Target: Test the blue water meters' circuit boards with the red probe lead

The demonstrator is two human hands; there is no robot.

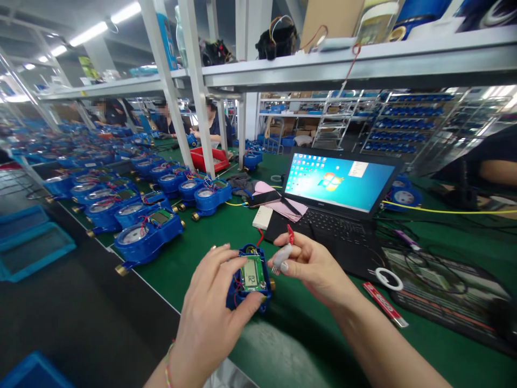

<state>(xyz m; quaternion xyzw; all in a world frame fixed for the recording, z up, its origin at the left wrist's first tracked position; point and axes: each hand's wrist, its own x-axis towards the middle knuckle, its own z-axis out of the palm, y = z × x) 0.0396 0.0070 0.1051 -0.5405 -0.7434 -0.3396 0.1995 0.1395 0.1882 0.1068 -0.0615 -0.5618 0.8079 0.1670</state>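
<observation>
My left hand (214, 302) grips a blue water meter (265, 305) on the green bench, thumb at its near edge and fingers across its far side. A green circuit board with a small LCD (251, 274) showing digits lies exposed in the meter. Just right of it, my right hand (311, 264) pinches a grey pin connector (281, 258) with metal pins pointing down and red wrapping at its upper end. The pins are apart from the board. A red wire (260, 236) runs from behind the meter toward a white box (262, 217).
An open laptop (335, 186) stands behind my right hand. Rows of blue meters (147, 237) line the left. A red and white strip package (385, 304), a white ring (388, 278) and cables lie at right. A shelf (323, 67) spans overhead. People sit across the bench.
</observation>
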